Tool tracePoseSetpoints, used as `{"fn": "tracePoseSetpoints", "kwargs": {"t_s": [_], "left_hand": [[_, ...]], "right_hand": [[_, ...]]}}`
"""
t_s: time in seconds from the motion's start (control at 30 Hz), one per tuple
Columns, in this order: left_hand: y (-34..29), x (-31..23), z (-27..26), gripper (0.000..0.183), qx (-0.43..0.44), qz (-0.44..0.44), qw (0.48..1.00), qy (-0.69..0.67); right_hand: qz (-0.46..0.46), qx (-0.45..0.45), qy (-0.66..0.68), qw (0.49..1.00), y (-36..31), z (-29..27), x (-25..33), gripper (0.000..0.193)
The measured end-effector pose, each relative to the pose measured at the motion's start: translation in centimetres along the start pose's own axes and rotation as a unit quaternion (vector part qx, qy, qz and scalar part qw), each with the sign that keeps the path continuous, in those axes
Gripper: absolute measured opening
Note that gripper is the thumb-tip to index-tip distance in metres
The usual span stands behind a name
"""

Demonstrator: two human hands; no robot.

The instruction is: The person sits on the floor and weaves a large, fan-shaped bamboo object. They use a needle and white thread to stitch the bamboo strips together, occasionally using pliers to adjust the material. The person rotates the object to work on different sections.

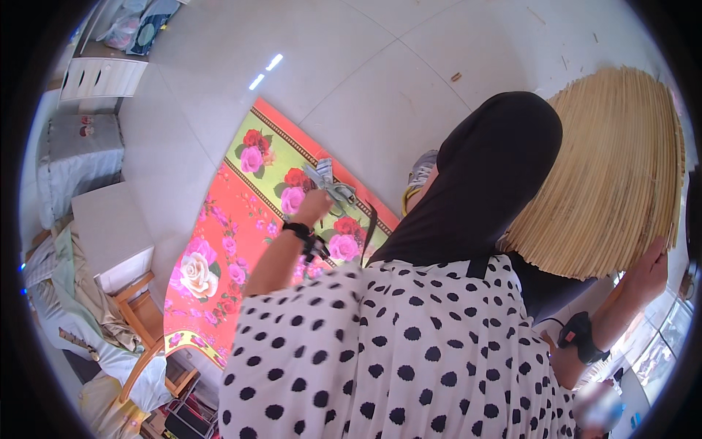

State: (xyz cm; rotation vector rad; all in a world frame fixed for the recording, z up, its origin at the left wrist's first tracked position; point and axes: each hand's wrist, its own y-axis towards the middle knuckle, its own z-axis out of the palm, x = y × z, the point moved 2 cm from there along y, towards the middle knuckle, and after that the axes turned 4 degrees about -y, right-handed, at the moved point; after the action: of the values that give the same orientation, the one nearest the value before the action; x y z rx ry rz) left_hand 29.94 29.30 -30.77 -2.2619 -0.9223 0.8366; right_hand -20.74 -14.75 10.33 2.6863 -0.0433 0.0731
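left hand half-curled at grey strips over the floral mat; grip unclear. right hand against the stick bundle, beside the black-clad leg; closure hidden. steady palm support should keep ends even.

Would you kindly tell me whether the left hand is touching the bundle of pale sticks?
No, the left hand is at the grey strips over the flowered sheet, apart from the bundle.

The left forearm reaches forward and ends in a curled left hand, while the right forearm angles outward on the right side, the right hand partly hidden from view
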Motion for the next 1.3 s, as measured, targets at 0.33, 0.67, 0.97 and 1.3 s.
{"fn": "tracePoseSetpoints", "kwargs": {"t_s": [0.33, 0.67, 0.97, 1.3], "left_hand": [[-0.1, -3.0, 5.4, 0.053, -0.262, -0.376, 0.872, -0.173], [1.7, 8.3, 8.9, 0.040, -0.201, -0.134, 0.965, 0.102], [0.1, 12.9, 9.1, 0.028, -0.144, -0.202, 0.910, -0.333], [-0.4, -5.8, -13.6, 0.037, -0.261, 0.008, 0.635, -0.727]], "right_hand": [[0.026, 0.011, 0.006, 1.000, -0.4, -0.8, 0.3, 0.057], [-0.067, -0.047, -0.068, 0.994, -2.4, -0.3, -1.2, 0.033], [-0.018, -0.015, 0.117, 0.993, -5.5, -3.7, 7.7, 0.035], [-0.034, -0.023, 0.171, 0.984, -7.5, -4.1, 7.6, 0.033]]}}
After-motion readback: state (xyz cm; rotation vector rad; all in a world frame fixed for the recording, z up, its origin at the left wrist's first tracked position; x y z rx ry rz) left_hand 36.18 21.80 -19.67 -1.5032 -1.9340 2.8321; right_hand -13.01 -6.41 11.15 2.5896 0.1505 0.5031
